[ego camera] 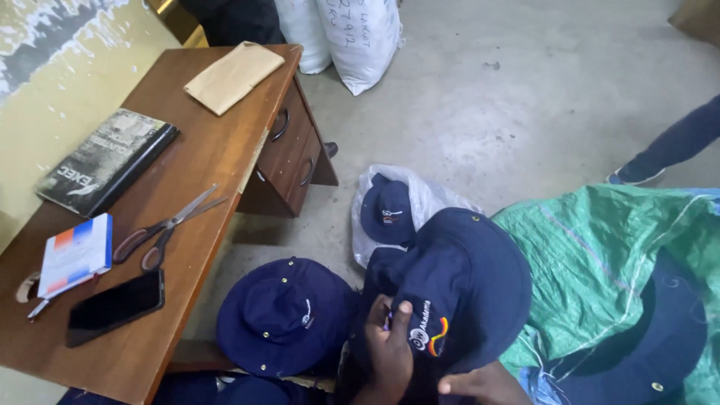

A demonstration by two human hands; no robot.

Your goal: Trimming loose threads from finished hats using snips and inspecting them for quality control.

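Here, the left hand (390, 349) is closing around the front of a navy hat (461, 289), its thumb pressing on the crown beside the embroidered patch and the other fingers tucking under the brim. The right hand (480, 385) is showing only in part at the bottom edge; its fingertips are touching the underside of the same hat, but how far it is curling shut cannot be told. The hat is sitting upright between the two hands, just above them, low in the middle of the view.

A green tarp (600, 262) is spreading out to the right, with another navy hat (652, 352) lying on it. To the left a wooden desk (217, 150) is standing against the wall. Two white sacks (352, 37), bearing dark handwriting, are leaning at the top by the desk's far corner. A second hat (285, 315) is lying flat just left of the held one, and a third hat (386, 210) is sitting in a clear plastic bag (427, 199) behind it.

On the desk, a dark book (105, 161) with pale lettering is lying near the wall, a tan envelope (232, 75) at the far end, scissors (169, 225) by the front edge, a white booklet (75, 255) with red and blue blocks, and a black phone (116, 306) nearest.
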